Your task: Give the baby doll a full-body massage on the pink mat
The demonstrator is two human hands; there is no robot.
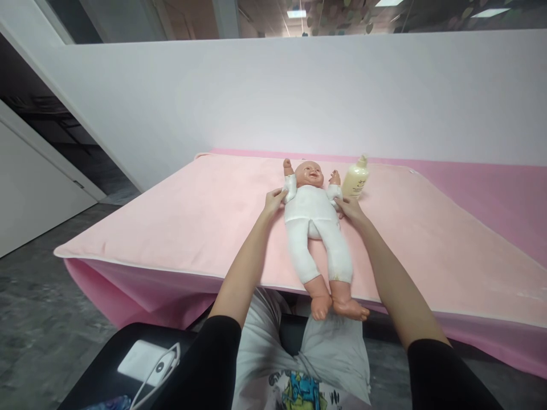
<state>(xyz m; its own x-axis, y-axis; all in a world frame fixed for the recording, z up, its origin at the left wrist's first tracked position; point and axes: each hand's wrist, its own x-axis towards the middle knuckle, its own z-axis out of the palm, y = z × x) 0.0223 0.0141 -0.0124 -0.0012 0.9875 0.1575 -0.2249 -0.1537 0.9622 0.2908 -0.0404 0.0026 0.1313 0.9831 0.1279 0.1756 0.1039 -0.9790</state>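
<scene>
A baby doll (311, 205) in a white suit lies face up on the pink cloth (205, 210), head away from me and feet over the front edge. My left hand (276, 200) is closed on the doll's upper arm at the left of its body. On the other side, my right hand (349, 208) pinches the white sleeve of the other arm near the elbow. A pale yellow bottle (355, 179) stands on the cloth just beyond my right hand.
Behind the table rises a white wall (299, 97). At the lower left, a white device (145, 362) with a cable lies on a black seat (128, 336). My legs are under the table's front edge.
</scene>
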